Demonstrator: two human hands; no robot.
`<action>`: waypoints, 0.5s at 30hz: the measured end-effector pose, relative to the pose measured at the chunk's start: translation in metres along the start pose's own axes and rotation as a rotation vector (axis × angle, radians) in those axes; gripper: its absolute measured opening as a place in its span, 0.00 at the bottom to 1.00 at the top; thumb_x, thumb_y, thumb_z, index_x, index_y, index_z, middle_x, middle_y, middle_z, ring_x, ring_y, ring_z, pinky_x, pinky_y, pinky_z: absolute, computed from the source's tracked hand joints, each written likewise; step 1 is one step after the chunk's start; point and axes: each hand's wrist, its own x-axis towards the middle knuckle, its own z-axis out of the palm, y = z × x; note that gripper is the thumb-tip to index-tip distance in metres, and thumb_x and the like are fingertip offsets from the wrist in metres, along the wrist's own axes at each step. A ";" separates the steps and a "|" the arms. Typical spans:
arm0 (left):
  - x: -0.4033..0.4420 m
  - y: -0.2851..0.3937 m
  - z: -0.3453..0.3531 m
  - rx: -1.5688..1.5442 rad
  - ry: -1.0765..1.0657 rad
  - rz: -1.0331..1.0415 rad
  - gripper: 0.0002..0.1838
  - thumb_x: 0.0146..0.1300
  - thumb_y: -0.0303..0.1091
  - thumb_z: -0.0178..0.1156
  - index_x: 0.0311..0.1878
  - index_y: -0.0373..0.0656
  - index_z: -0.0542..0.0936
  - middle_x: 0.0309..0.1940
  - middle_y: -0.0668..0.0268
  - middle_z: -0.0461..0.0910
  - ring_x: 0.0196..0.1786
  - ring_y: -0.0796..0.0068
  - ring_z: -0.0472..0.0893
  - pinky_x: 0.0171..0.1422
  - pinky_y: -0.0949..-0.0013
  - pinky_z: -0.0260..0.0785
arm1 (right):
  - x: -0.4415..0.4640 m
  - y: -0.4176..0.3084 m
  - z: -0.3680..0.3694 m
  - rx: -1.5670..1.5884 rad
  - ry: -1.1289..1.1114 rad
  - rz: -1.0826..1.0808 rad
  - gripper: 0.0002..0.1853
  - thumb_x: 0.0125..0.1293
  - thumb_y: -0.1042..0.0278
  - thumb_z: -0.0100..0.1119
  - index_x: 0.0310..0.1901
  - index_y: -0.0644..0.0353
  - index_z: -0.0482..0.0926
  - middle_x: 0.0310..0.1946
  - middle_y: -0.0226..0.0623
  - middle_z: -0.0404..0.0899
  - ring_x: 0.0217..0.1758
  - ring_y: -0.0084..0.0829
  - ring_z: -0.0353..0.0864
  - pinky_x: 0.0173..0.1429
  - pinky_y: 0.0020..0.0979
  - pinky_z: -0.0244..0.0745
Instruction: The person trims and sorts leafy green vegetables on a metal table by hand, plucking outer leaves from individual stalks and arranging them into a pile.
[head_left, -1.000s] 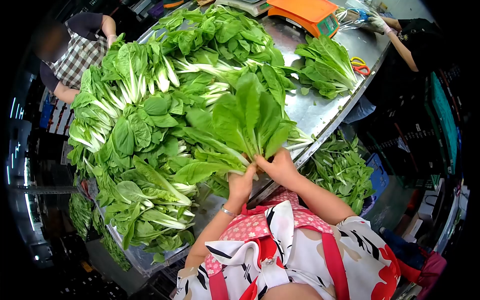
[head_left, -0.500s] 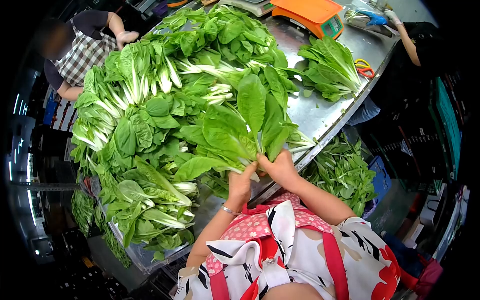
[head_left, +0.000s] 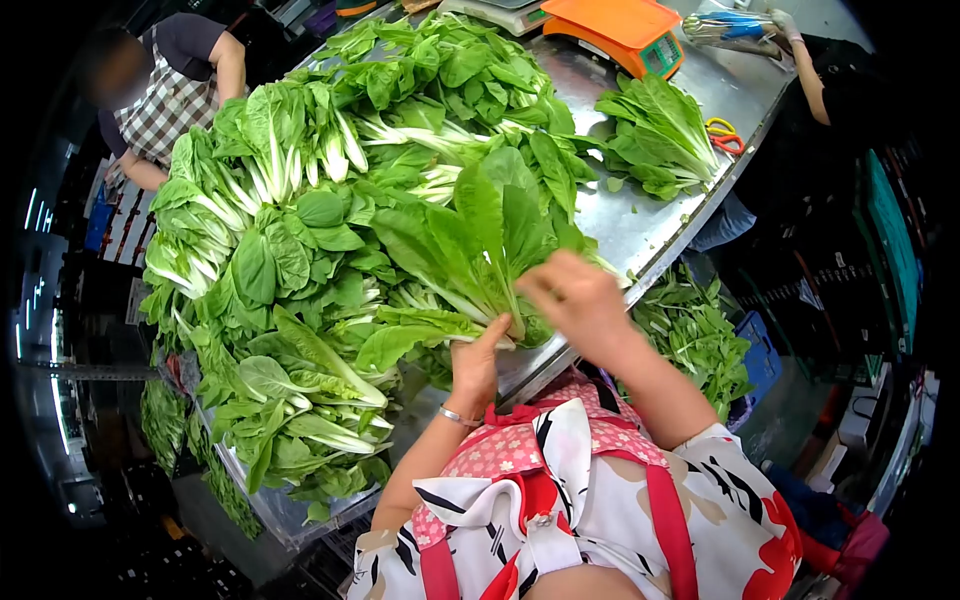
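A head of leafy greens, with broad light-green leaves and pale stalks, stands tilted over the near side of the heap. Its base is gripped in my left hand, fingers closed round the stalks. To the right of that base is my right hand, lifted a little off the stalks. Motion blurs its fingers, so whether it pinches anything cannot be told. Behind and to the left lies a large heap of similar greens with white stalks. More heads rest on the near left of the metal table.
An orange scale stands at the back. Scissors with red and yellow handles lie by a separate bunch of greens. Loose leaves fill a blue crate below the table edge. Two co-workers stand at far left and far right.
My right hand has come away from the base of the greens and moved up and right. My left hand keeps its hold. The left co-worker's raised hand has dropped behind the heap.
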 end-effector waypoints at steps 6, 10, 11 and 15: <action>-0.004 -0.002 -0.006 -0.174 -0.118 -0.045 0.19 0.55 0.26 0.60 0.50 0.40 0.69 0.43 0.67 0.73 0.41 0.77 0.74 0.41 0.73 0.68 | 0.004 -0.020 0.041 -0.034 -0.201 0.051 0.10 0.51 0.61 0.58 0.26 0.60 0.78 0.26 0.41 0.75 0.26 0.43 0.77 0.31 0.37 0.73; -0.005 -0.004 -0.002 -0.185 -0.081 -0.081 0.18 0.57 0.27 0.59 0.50 0.41 0.68 0.44 0.66 0.73 0.41 0.75 0.75 0.40 0.71 0.69 | 0.009 -0.014 0.046 0.080 -0.294 0.043 0.10 0.51 0.62 0.59 0.29 0.60 0.79 0.27 0.41 0.75 0.28 0.43 0.77 0.33 0.37 0.73; -0.006 -0.002 -0.002 -0.212 -0.124 -0.105 0.18 0.58 0.28 0.58 0.51 0.42 0.67 0.44 0.67 0.72 0.42 0.75 0.75 0.40 0.70 0.70 | 0.009 -0.013 0.048 0.126 -0.301 0.030 0.11 0.50 0.62 0.60 0.29 0.61 0.79 0.27 0.41 0.75 0.29 0.42 0.77 0.33 0.36 0.72; -0.007 0.005 0.000 -0.338 -0.211 -0.161 0.17 0.59 0.29 0.56 0.52 0.47 0.68 0.44 0.69 0.73 0.44 0.76 0.75 0.43 0.69 0.69 | 0.007 -0.007 0.041 0.465 -0.311 0.104 0.10 0.50 0.65 0.62 0.29 0.63 0.78 0.27 0.40 0.74 0.28 0.38 0.76 0.32 0.33 0.71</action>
